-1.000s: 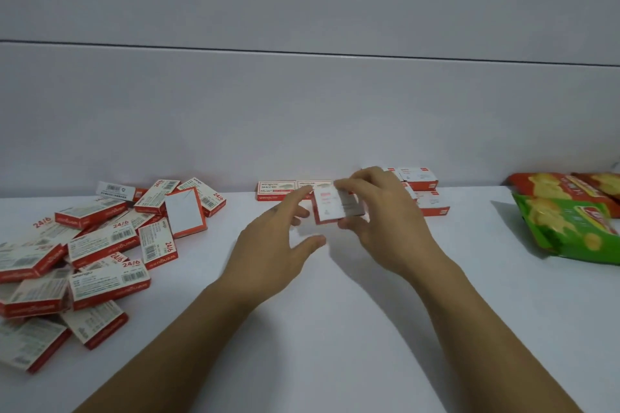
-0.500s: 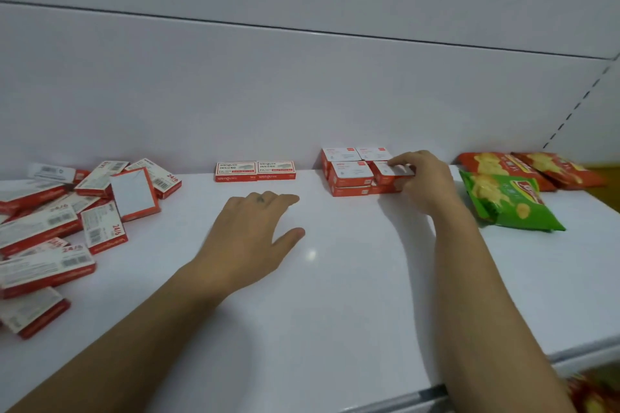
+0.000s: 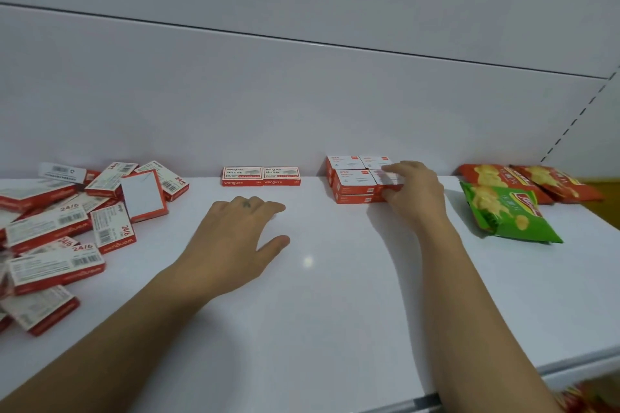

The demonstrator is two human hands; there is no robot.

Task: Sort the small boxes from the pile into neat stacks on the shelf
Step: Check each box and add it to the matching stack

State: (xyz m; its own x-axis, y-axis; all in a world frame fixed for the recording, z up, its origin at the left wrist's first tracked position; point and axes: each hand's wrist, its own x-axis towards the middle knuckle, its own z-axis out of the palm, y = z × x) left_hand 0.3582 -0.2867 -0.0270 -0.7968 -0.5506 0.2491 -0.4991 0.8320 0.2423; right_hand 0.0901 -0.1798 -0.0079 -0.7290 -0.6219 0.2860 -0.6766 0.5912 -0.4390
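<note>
We're in a shop by the look of it: a long white shelf backed by a plain white panel, with a dashed row of slots climbing the corner right of the neat stack. Left of that stack, dozens of identical staple boxes. Right of it, crisp packets lying as stock.
</note>
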